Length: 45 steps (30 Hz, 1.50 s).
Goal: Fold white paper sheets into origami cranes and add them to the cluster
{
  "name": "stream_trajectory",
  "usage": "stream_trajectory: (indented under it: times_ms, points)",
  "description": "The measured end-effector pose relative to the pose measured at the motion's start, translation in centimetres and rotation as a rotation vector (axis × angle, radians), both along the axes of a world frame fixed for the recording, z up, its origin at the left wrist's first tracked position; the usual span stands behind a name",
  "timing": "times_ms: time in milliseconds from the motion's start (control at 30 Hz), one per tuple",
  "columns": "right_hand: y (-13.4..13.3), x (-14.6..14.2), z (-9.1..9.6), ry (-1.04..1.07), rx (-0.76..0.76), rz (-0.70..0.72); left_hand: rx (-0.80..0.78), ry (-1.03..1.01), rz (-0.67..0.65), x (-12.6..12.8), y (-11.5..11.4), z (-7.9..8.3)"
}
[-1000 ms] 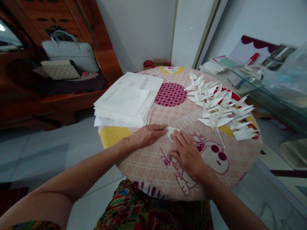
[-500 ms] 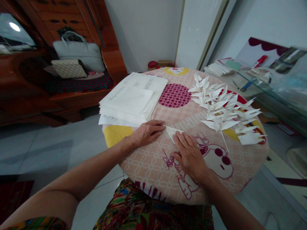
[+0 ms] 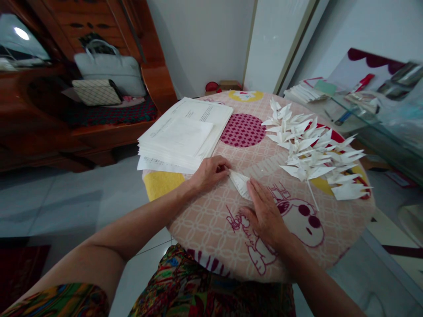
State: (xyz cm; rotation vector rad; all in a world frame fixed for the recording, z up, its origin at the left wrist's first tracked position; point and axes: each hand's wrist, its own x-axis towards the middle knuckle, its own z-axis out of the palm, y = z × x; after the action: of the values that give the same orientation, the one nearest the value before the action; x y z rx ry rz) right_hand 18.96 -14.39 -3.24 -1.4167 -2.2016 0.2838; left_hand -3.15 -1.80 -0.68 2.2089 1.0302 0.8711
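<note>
A small piece of folded white paper (image 3: pixel 240 184) with faint print lies on the cloth-covered round table (image 3: pixel 211 229). My left hand (image 3: pixel 213 171) is curled, its thumb and index finger closed on the paper's pointed left tip. From the right, my right hand (image 3: pixel 264 207) rests on the paper's other end, fingers stretched out side by side and thumb apart below. Beyond my left hand lies a stack of printed paper sheets (image 3: pixel 175 152), a smaller blank sheet (image 3: pixel 188 136) on top. Several folded paper cranes (image 3: pixel 307 145) are crowded together on the table's right side.
A clear ruler (image 3: pixel 264 167) lies flat beyond the folded paper. A thin white stick (image 3: pixel 313 196) sticks out from the cranes. At the right stands a glass shelf (image 3: pixel 373 127) with papers and a plastic bag. A wooden bench (image 3: pixel 125 132) at the left holds a grey handbag (image 3: pixel 127 72).
My left fingers have gone from lying flat to curling and pinching the paper's tip. My right hand has shifted slightly right, showing more of the paper, whose near edge now looks slightly raised.
</note>
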Motion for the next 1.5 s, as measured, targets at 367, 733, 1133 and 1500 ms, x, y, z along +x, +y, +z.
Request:
stream_trajectory:
  times_ms: [367,733,1133,1500]
  points:
    - [0.5,0.0,0.2,0.085,-0.051,-0.076,0.235,0.061,-0.250,0.6,-1.7,1.1]
    - [0.7,0.7,0.5,0.246,-0.059,-0.074,0.117,0.217,-0.403,2.0,-0.1,0.8]
    - [0.4,4.5,1.6,0.284,-0.155,-0.098,0.089,0.283,-0.328,2.0,-0.5,0.7]
    - [0.3,4.3,2.0,0.297,-0.155,-0.170,0.084,0.284,-0.290,2.5,-0.9,0.5]
